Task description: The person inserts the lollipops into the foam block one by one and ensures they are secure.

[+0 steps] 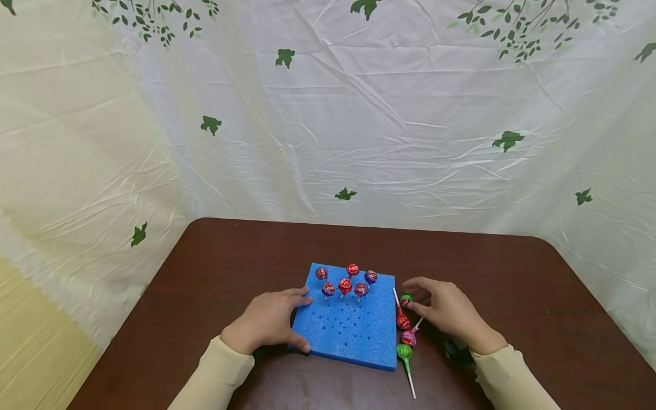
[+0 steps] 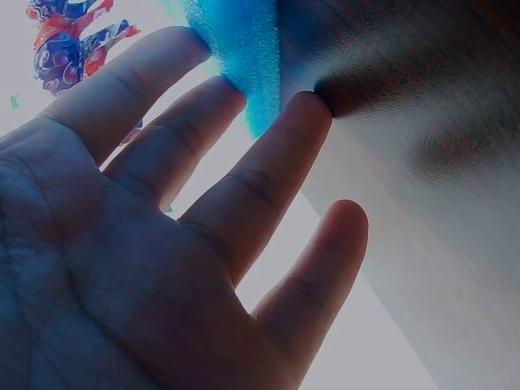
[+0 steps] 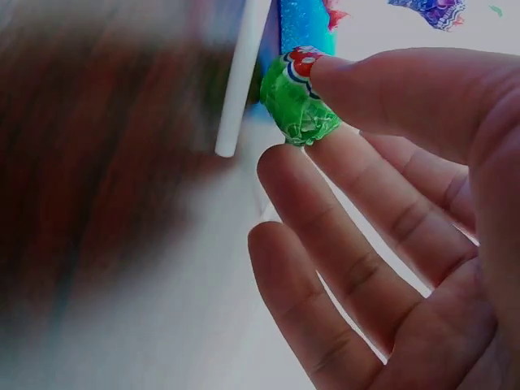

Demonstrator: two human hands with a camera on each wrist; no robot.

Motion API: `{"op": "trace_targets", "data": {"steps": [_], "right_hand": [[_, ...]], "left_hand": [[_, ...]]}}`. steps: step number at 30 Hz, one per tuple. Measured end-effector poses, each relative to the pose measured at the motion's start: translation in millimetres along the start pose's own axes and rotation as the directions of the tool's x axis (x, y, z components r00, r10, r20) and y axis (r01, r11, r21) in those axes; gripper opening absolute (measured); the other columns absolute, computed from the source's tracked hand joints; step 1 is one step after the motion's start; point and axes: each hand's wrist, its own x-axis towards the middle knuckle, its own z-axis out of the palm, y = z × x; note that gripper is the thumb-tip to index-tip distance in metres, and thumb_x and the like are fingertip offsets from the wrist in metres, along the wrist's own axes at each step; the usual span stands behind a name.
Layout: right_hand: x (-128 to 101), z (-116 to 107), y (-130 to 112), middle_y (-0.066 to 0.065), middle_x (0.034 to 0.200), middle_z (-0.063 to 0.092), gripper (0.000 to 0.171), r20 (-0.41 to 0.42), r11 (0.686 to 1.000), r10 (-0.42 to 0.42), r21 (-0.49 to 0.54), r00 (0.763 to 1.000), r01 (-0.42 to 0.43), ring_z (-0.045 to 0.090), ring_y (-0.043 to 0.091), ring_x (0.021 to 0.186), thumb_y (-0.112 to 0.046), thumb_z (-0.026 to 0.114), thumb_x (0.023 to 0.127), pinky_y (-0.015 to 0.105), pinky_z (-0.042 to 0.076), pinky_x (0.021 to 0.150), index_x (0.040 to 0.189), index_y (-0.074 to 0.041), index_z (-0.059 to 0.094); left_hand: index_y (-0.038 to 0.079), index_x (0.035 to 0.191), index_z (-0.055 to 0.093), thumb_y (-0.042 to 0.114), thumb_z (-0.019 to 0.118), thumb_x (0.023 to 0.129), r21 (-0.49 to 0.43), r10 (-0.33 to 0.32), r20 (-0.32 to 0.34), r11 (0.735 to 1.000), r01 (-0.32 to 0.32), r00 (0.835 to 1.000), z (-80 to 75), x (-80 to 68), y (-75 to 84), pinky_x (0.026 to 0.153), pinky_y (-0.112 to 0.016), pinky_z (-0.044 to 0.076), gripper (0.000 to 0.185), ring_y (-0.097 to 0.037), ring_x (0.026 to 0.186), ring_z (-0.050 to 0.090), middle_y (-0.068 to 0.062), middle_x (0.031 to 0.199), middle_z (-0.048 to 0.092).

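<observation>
A blue foam board [image 1: 353, 354] with rows of small holes lies on the table. Several red and purple-wrapped lollipops [image 1: 345, 286] stand upright in its far part. My left hand [image 1: 271, 319] rests at the board's left side, thumb at the near corner and fingers along the edge. Just off the right edge, my right hand [image 1: 451, 307] pinches a green-wrapped lollipop [image 3: 296, 106] by its head between thumb and fingers. Beside that edge lie a red lollipop [image 1: 403, 323], a pink one [image 1: 409, 337] and another green one [image 1: 404, 352].
The brown table [image 1: 246, 250] has a far edge against a white curtain [image 1: 389, 159] printed with green leaves. A dark object [image 1: 458, 350], its kind unclear, shows under the right wrist. In the right wrist view a white stick [image 3: 244, 81] lies close to the fingers.
</observation>
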Motion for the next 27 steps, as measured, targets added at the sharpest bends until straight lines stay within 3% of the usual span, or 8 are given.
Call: {"op": "trace_targets", "data": {"steps": [7,19,27], "right_hand": [[-1.3,-3.3,0.0,-0.005,0.102,0.068,0.021,-0.030,0.991,-0.050,-0.126,0.998,0.046,0.067,0.009,0.081,-0.016,0.081,0.084,0.036,0.056,0.069,0.105,-0.017,0.076],[-0.5,-2.1,-0.8,-0.006,0.102,0.069,0.025,-0.009,0.990,-0.058,-0.129,0.998,0.056,0.063,0.006,0.076,-0.013,0.082,0.083,0.030,0.053,0.064,0.107,-0.017,0.076],[-3.3,-2.3,-1.0,-0.005,0.106,0.065,0.026,-0.073,0.984,-0.115,-0.147,0.991,0.104,0.063,0.006,0.079,-0.010,0.080,0.085,0.027,0.052,0.062,0.110,-0.018,0.077]], "left_hand": [[0.012,0.138,0.062,0.061,0.086,0.063,-0.009,-0.006,0.004,1.000,0.006,1.000,-1.3,0.5,0.4,0.098,-0.054,0.047,0.093,-0.029,0.131,0.052,-0.006,0.148,0.050],[0.013,0.138,0.062,0.062,0.086,0.063,0.002,-0.010,0.005,1.000,0.010,1.000,-0.1,1.0,-0.9,0.097,-0.053,0.047,0.093,-0.029,0.130,0.053,-0.005,0.148,0.051],[0.013,0.138,0.062,0.064,0.085,0.063,0.005,0.000,0.001,1.000,0.000,1.000,1.4,1.1,-1.8,0.097,-0.052,0.047,0.094,-0.028,0.130,0.053,-0.005,0.148,0.050]]}}
